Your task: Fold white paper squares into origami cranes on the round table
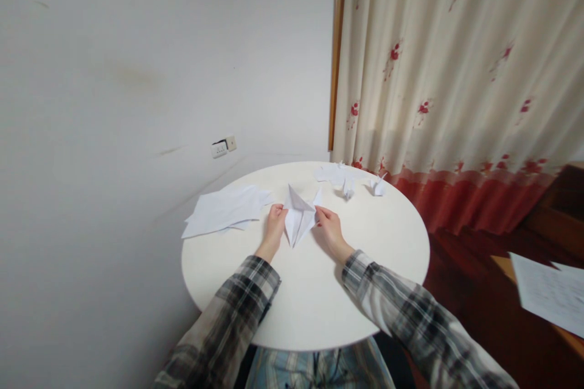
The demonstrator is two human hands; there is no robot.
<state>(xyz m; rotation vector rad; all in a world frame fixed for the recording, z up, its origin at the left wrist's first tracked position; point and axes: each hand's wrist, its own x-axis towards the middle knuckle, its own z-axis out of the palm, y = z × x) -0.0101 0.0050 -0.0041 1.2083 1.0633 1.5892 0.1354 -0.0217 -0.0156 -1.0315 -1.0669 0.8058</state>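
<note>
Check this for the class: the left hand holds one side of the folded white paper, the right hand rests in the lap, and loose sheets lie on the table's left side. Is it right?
No: the right hand is misplaced. The head view shows it holding the other side of the folded white paper. The left hand and the loose sheets are as stated.

From my remote seat I see the folded paper [300, 213] between the left hand [275, 225] and right hand [332, 230], paper sheets [223, 209] left on the table [305, 310], small paper figures [378, 187] behind-right, the curtain [438, 73] beyond.
</note>
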